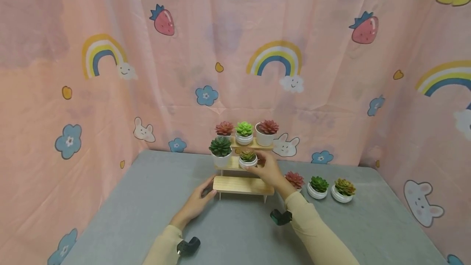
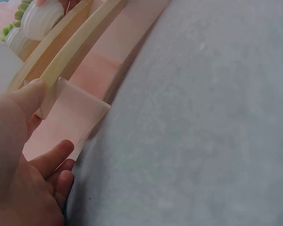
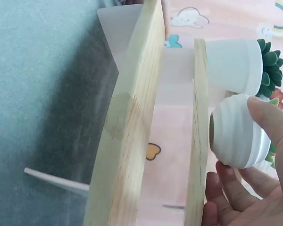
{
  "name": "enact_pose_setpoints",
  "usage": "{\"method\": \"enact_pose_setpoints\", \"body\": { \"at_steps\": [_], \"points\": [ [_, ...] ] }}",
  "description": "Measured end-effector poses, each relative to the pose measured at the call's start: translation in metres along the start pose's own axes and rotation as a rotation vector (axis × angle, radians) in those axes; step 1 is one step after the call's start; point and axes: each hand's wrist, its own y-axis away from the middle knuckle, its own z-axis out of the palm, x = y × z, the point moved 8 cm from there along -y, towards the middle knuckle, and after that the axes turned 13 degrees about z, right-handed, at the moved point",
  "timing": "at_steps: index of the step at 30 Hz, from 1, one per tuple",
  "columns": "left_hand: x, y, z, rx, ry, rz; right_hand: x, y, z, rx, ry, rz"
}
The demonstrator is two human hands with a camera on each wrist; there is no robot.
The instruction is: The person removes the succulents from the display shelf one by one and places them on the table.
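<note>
right grip (image 3: 264, 200) pinching white ribbed pot (image 3: 238, 134) beside wooden plank (image 3: 198, 136); green succulent (image 3: 271, 68) in smooth pot (image 3: 233, 66) nearby.

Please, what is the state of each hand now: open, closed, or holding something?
Left hand: holding the left end of the lowest wooden shelf.
Right hand: holding a small potted succulent at the middle shelf.

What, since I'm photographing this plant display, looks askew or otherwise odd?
The red succulent at the right end of the top shelf sits off-centre in its white pot, crowding the right rim and baring dark interior at left. The bright green neighbour looks centred. No spill or breakage shows.
</note>
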Motion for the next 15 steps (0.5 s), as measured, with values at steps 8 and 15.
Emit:
{"method": "enact_pose_setpoints", "body": {
  "at_steps": [8,15],
  "points": [
    [0.0,0.001,-0.005,0.009,-0.012,-0.002,-0.001,0.012,-0.013,0.013,-0.03,-0.05],
    [0.0,0.0,-0.003,-0.011,-0.029,-0.014,0.003,0.028,-0.034,0.036,0.038,-0.031]
  ]
}}
